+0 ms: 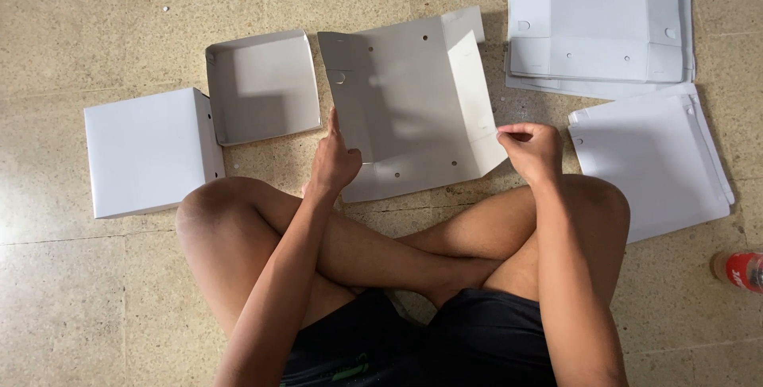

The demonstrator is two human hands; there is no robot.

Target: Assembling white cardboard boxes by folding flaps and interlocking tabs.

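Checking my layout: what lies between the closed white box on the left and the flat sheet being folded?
An open box tray, seen from the head camera.
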